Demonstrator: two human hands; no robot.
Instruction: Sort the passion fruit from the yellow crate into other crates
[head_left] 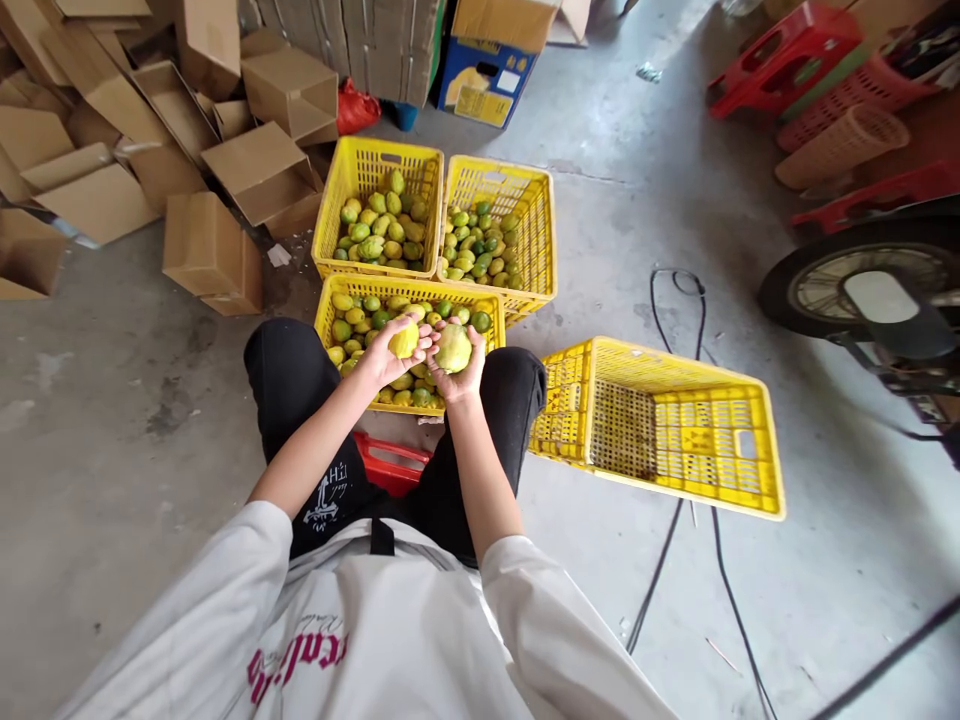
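Note:
My left hand is closed around a yellow lemon. Close beside it, my right hand grips a larger, pale yellow-green lemon. Both hands are above the near yellow crate, which stands between my knees and holds many yellow and green lemons. Behind it are two more yellow crates: the back left crate holds mostly yellow-green fruit, and the back right crate holds smaller, greener fruit.
On my right a yellow crate with nothing in it lies at an angle. Black cables run across the floor near it. Cardboard boxes are piled at the back left. A motorbike wheel and a red stool are at the right.

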